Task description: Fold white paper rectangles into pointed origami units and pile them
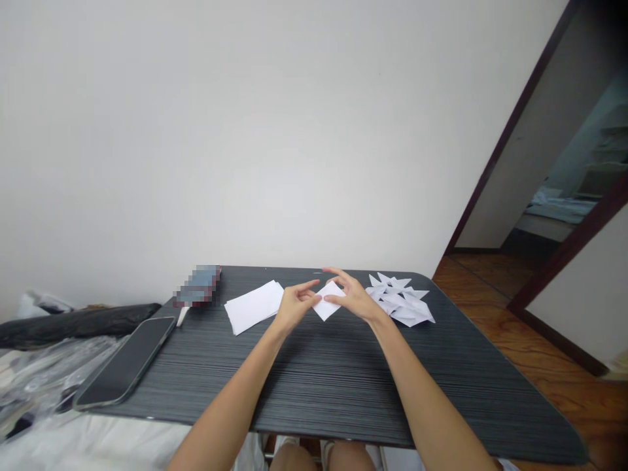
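A small folded piece of white paper (326, 310) is held over the middle of the dark table, turned like a diamond. My left hand (296, 303) pinches its left corner between thumb and fingers. On the opposite corner, my right hand (354, 297) grips with the thumb in front, its other fingers curved behind and above. Left of my left hand lies a stack of white paper sheets (254, 307). Beside my right hand is a pile of folded white paper pieces (401, 301) with pointed tips.
The dark table (343, 386) stands against a white wall (314, 131). A phone (127, 363) lies at its left edge, near a blurred-out item (199, 286) at the back left. A long black bundle (78, 325) rests left of the table. A doorway opens at right.
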Tool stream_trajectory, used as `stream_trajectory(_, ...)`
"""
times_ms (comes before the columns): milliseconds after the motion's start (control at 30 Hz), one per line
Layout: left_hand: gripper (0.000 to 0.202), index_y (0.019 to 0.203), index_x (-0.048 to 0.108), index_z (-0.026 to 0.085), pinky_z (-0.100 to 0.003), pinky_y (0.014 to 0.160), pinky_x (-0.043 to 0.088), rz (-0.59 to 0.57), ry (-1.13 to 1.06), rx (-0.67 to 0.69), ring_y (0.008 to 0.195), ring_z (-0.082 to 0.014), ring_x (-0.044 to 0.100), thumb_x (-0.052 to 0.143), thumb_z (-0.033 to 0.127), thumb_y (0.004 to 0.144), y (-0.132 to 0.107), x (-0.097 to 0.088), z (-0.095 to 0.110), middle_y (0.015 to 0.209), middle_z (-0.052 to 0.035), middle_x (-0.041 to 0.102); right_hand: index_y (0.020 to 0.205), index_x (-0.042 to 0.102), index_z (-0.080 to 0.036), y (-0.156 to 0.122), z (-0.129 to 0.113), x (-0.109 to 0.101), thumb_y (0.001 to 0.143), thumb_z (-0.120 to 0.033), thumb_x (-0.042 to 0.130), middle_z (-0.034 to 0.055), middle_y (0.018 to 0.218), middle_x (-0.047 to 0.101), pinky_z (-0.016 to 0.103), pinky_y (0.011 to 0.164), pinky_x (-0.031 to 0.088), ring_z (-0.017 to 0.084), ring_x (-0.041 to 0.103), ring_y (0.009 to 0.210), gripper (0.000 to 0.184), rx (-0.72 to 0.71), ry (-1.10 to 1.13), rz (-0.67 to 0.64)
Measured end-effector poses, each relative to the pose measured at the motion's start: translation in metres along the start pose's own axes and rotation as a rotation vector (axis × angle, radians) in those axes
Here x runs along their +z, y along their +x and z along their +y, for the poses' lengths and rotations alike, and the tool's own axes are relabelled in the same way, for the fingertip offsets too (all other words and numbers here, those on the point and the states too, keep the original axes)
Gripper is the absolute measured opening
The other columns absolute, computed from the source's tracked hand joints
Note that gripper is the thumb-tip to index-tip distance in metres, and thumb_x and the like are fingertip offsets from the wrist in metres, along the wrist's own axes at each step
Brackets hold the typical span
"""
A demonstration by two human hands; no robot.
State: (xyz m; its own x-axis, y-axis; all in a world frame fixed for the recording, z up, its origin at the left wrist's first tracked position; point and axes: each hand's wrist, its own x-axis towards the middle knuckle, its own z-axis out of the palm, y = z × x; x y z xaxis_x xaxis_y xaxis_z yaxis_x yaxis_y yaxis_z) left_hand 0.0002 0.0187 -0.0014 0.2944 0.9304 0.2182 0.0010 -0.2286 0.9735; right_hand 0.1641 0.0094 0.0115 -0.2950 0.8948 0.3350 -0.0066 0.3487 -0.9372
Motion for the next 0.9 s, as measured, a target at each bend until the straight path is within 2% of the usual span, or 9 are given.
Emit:
stream_trajectory(133,0.031,0.099,0.059,0.008,-0.028,0.063,0.046,-0.044,0.124,0.063,0.064,-0.0153,0.059,0.05,0.02,0.072,0.001,-0.005,0.0,0.073,-0.0072,0.065,0.098,0.059,-0.018,-0.002,-0.002,-0.009,0.061,-0.016,0.06,0.0047,0.098,0.057,0.028,0.075,0.041,0.015,0.053,0.086,0.038,0.007,-0.022,-0.069)
stream_trajectory(200,0.029,0.096,0.061,0.011,-0.029,0.065,0.046,-0.113,0.273,0.164,0.067,-0.0159,0.06,0.042,0.019,0.076,-0.002,-0.01,0.004,0.079,-0.0084,0.065,0.092,0.062,-0.017,-0.003,-0.001,-0.013,0.061,-0.015,0.06,0.0052,0.098,0.058,0.028,0.077,0.04,0.016,0.053,0.088,0.031,0.036,-0.012,-0.06)
stream_trajectory(333,0.029,0.103,0.058,0.018,-0.029,0.079,0.042,-0.245,0.638,0.492,0.091,-0.0181,0.056,0.043,0.02,0.078,-0.009,-0.018,0.012,0.103,-0.0089,0.059,0.094,0.06,-0.016,-0.004,0.0,-0.016,0.058,-0.016,0.063,0.0038,0.084,0.062,0.027,0.072,0.042,0.013,0.056,0.075,0.036,0.165,0.138,-0.058)
stream_trajectory(467,0.028,0.104,0.056,0.018,-0.027,0.073,0.044,-0.219,0.894,0.587,0.084,-0.0166,0.057,0.042,0.021,0.08,-0.01,-0.021,0.008,0.099,-0.0094,0.059,0.09,0.061,-0.015,-0.005,-0.001,-0.013,0.056,-0.019,0.067,0.0039,0.084,0.06,0.025,0.068,0.042,0.011,0.055,0.069,0.035,0.242,0.19,-0.103)
stream_trajectory(600,0.027,0.079,0.061,0.013,-0.024,0.064,0.043,-0.183,0.885,0.511,0.064,-0.013,0.058,0.035,0.021,0.083,-0.007,-0.02,0.005,0.068,-0.0054,0.062,0.085,0.062,-0.011,-0.006,-0.003,-0.016,0.07,-0.041,0.054,0.007,0.077,0.06,0.026,0.062,0.043,0.013,0.055,0.065,0.034,0.317,0.011,-0.133)
stream_trajectory(667,0.032,0.066,0.059,0.013,-0.021,0.06,0.043,-0.207,0.751,0.396,0.054,-0.0107,0.057,0.035,0.026,0.084,-0.007,-0.017,0.006,0.055,-0.0024,0.06,0.085,0.063,-0.013,-0.006,-0.006,-0.017,0.073,-0.046,0.048,0.0091,0.089,0.06,0.027,0.063,0.043,0.015,0.055,0.074,0.038,0.249,-0.157,-0.114)
stream_trajectory(733,0.035,0.061,0.057,0.012,-0.019,0.054,0.042,-0.258,0.596,0.256,0.046,-0.0092,0.055,0.036,0.031,0.083,-0.008,-0.013,0.008,0.048,-0.0009,0.058,0.086,0.064,-0.015,-0.004,-0.009,-0.016,0.07,-0.042,0.054,0.008,0.099,0.058,0.026,0.068,0.042,0.017,0.053,0.084,0.033,0.099,-0.285,-0.119)
stream_trajectory(800,0.037,0.06,0.056,0.011,-0.018,0.048,0.041,-0.305,0.452,0.135,0.042,-0.0091,0.054,0.04,0.037,0.08,-0.009,-0.01,0.008,0.046,-0.0009,0.057,0.08,0.065,-0.014,-0.003,-0.011,-0.013,0.066,-0.037,0.059,0.0054,0.087,0.061,0.026,0.067,0.042,0.018,0.054,0.08,0.028,0.018,-0.351,-0.138)
stream_trajectory(900,0.039,0.06,0.056,0.009,-0.018,0.043,0.039,-0.352,0.231,0.008,0.041,-0.01,0.054,0.045,0.043,0.076,-0.007,-0.007,0.007,0.046,-0.0027,0.057,0.068,0.063,-0.011,-0.004,-0.012,-0.007,0.068,-0.036,0.056,0.0013,0.059,0.06,0.023,0.053,0.04,0.015,0.054,0.058,0.026,0.068,-0.368,-0.155)
